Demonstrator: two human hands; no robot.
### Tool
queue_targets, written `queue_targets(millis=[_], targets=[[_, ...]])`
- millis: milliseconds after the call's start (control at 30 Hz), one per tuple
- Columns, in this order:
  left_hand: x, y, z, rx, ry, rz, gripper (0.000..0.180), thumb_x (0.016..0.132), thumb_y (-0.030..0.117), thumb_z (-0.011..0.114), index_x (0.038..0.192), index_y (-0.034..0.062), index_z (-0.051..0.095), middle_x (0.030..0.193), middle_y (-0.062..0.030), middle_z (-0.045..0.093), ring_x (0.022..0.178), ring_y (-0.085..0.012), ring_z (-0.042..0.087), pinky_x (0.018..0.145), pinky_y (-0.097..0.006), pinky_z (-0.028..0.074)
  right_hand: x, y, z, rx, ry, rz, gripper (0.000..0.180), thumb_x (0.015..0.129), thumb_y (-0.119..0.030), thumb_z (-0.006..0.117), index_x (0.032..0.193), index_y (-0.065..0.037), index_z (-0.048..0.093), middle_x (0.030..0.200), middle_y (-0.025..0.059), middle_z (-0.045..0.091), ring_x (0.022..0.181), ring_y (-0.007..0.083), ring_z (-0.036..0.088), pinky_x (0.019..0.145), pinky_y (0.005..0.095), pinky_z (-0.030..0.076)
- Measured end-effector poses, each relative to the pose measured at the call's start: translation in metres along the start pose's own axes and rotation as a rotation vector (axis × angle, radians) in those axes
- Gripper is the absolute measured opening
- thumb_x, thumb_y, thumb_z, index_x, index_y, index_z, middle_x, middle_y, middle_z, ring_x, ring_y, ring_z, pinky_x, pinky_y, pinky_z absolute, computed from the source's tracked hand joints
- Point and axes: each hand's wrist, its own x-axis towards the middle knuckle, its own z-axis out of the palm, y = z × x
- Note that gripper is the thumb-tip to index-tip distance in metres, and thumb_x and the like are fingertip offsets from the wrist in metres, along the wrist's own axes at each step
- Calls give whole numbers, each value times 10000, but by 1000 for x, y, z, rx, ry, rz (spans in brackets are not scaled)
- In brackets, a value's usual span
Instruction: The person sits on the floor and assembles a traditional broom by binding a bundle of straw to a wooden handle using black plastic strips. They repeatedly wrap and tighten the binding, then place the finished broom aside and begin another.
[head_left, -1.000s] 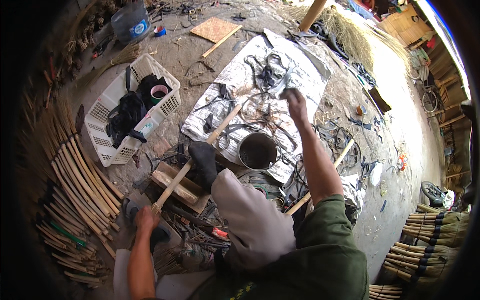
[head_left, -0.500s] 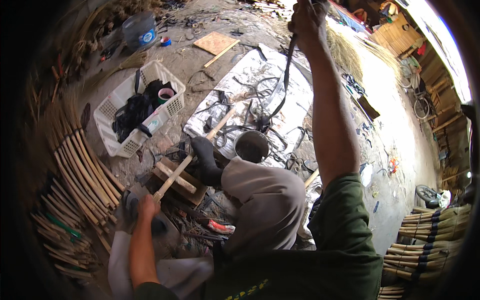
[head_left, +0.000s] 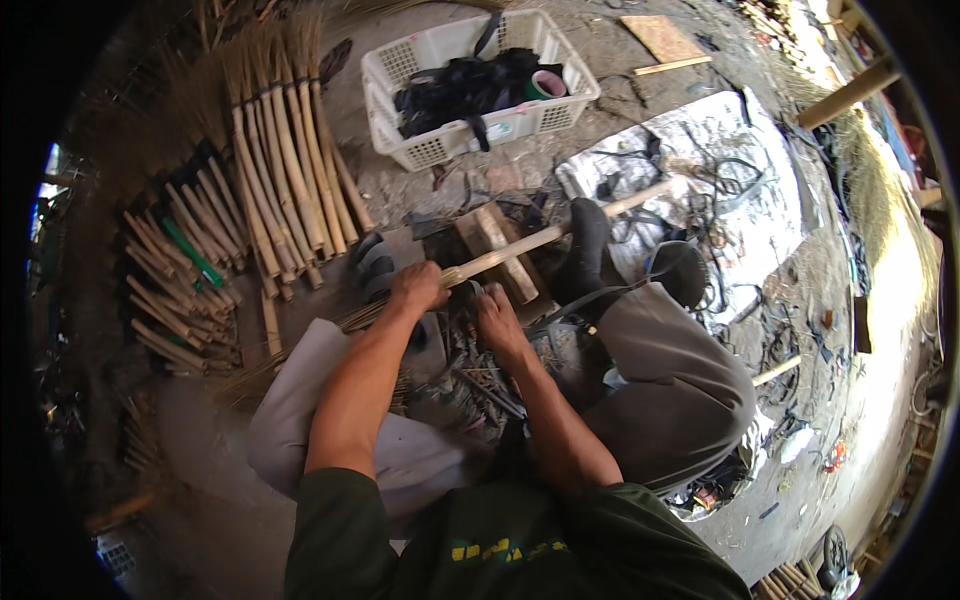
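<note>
A broom with a pale wooden handle [head_left: 540, 238] lies slanted across my lap front, its thin bristles trailing out past my left wrist. My left hand [head_left: 418, 287] is closed around the broom where bristles meet handle. Just right of it, my right hand [head_left: 493, 312] is closed, knuckles up, on a black rubber strip [head_left: 600, 291] that trails off to the right. Under the handle sits a wooden block [head_left: 505, 252]. My dark-socked foot [head_left: 588, 250] is against the handle farther along.
A white plastic basket [head_left: 400, 153] holds black strips and a tape roll [head_left: 546, 84]. Finished-looking brooms [head_left: 295, 170] stand in rows at left, beside bundled sticks [head_left: 180, 290]. A dark bucket [head_left: 680, 272] and a white sheet [head_left: 775, 205] strewn with strips lie to the right.
My right hand has come down from high up at the right to beside my left hand, bringing the strip's end with it. The view has turned, shifting the surroundings.
</note>
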Motion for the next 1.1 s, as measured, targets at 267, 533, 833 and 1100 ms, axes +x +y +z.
queue_targets(millis=[267, 533, 833, 1100], targets=[[-6, 2, -3, 42, 40, 70, 421, 812, 287, 764, 1089, -23, 692, 1029, -250, 721, 995, -380, 707, 878, -445, 570, 30, 60, 17, 348, -43, 348, 76, 991, -163, 550, 1015, -93, 532, 821, 47, 646, 623, 129, 566, 549, 298, 467], [-7, 1, -2, -67, 63, 24, 817, 838, 197, 725, 1433, -145, 282, 938, -285, 708, 887, -409, 713, 800, -463, 580, 73, 70, 24, 354, -222, 160, 200, 985, -173, 579, 1122, -50, 660, 903, 6, 663, 734, 110, 560, 675, 280, 462], [-7, -3, 1, -123, 67, 107, 464, 833, 107, 655, 1246, -81, 558, 924, -269, 714, 859, -407, 716, 790, -469, 578, 89, 87, 20, 61, -262, 128, 284, 969, -166, 562, 1222, -57, 629, 1104, 43, 689, 989, 157, 607, 892, 335, 484], [-5, 1, 0, -14, 24, 84, 198, 823, 79, 632, 963, -25, 724, 967, -266, 718, 943, -409, 713, 845, -467, 582, 14, 26, 2, -454, -221, 102, 405, 1021, -360, 520, 999, 12, 679, 807, 241, 668, 819, 332, 694, 733, 442, 501]])
